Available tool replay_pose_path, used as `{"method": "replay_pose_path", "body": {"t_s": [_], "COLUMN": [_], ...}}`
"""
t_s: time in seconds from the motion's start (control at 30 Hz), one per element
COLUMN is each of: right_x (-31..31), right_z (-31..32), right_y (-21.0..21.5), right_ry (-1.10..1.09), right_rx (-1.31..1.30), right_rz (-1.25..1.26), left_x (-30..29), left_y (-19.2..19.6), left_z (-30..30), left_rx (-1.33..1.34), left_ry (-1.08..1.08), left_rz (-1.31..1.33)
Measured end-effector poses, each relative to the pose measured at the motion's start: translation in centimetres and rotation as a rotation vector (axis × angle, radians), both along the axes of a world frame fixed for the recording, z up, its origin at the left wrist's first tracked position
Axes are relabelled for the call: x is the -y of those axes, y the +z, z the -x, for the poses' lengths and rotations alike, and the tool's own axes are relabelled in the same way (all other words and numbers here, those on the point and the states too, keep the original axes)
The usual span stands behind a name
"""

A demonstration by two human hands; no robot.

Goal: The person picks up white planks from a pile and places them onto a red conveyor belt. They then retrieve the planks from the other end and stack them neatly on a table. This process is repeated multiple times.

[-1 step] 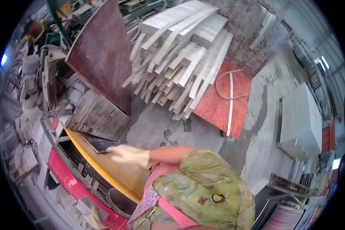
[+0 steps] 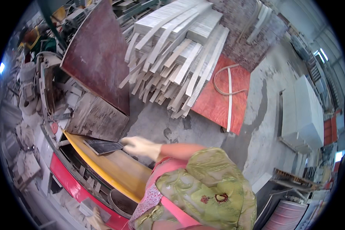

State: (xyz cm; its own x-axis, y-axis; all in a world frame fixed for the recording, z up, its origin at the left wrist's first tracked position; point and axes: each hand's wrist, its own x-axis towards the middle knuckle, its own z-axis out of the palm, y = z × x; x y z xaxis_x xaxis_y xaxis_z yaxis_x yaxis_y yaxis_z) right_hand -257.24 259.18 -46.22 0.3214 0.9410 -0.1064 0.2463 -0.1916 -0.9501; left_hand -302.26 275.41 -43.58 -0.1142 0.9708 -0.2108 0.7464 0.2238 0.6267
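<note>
My right hand [image 2: 141,147], in a cream glove, is stretched out over a yellow board [image 2: 126,168] with a worn tan face. Its slightly bent fingers are at the right corner of a dark, flat slab [image 2: 103,146] lying on that board. A gap between fingertips and slab is hard to make out, but the fingers do not wrap round it. At the lower left, my left hand [image 2: 97,219], also gloved, grips a pale grey flat block [image 2: 87,207] beside a red panel [image 2: 67,180]. The picture's lower edge cuts off part of this hand.
Ahead lies a big stack of pale strips [image 2: 172,57], their ends jutting out unevenly. Right of it, a red sheet [image 2: 222,99] carries a loose strap. A maroon board [image 2: 99,53] leans behind a weathered wooden box [image 2: 97,117]. White stacked blocks [image 2: 301,115] stand far right.
My right hand has drawn back to the right from the dark slab, uncovering more of its right end. The left hand stays at the pale block. The view has shifted slightly.
</note>
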Motion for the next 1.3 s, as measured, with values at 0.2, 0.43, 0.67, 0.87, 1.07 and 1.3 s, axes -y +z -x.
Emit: {"method": "replay_pose_path", "body": {"t_s": [0.2,0.43,0.67,0.87,1.07,1.3], "right_x": [18.7,28.5,37.6,47.3,53.7,59.2], "right_z": [-11.9,-25.4,-43.8,-61.6,-73.5,-78.7], "right_y": [-7.7,-13.9,-11.3,-4.5,-2.6,-6.0], "right_ry": [-0.696,-0.902,-0.535,-0.586,-0.817,-1.065], "right_rx": [-0.112,-0.393,-0.829,-0.822,-0.839,-0.810], "right_rz": [0.145,0.108,-0.093,-0.142,-0.280,-0.117], "left_x": [3.7,11.3,24.3,35.7,41.6,43.8], "left_y": [3.4,9.7,10.8,13.7,11.9,9.3], "left_z": [-9.7,-31.5,-71.3,-107.3,-133.8,-147.0], "left_rx": [-0.082,-0.182,-0.612,-0.519,-0.134,-0.514], "left_ry": [-0.141,-0.525,-1.104,-1.739,-2.303,-2.392], "left_rz": [-0.016,-0.085,-0.345,-0.661,-0.999,-1.043]}}
